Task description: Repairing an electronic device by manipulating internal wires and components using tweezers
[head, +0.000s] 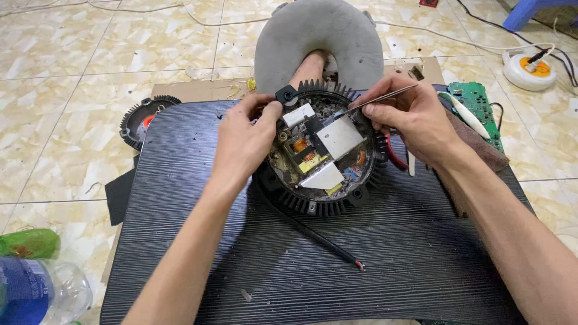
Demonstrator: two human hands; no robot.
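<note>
A round black finned housing [361,191] lies open on a black ribbed tabletop [361,283], showing a circuit board with silver plates, a white block and yellow parts. My left hand [244,141] grips the housing's left rim, thumb near the white block. My right hand [406,114] holds metal tweezers [376,99], the tips pointing down-left into the board's upper part. A black cable [319,238] with bared red end runs from the housing toward me.
A second round black part [135,123] sits off the table's left edge. A green circuit board [475,99] and brown cloth [481,147] lie at right. Grey neck pillow [319,36] behind; a white round power socket [530,71] far right; plastic bottle [42,292] lower left.
</note>
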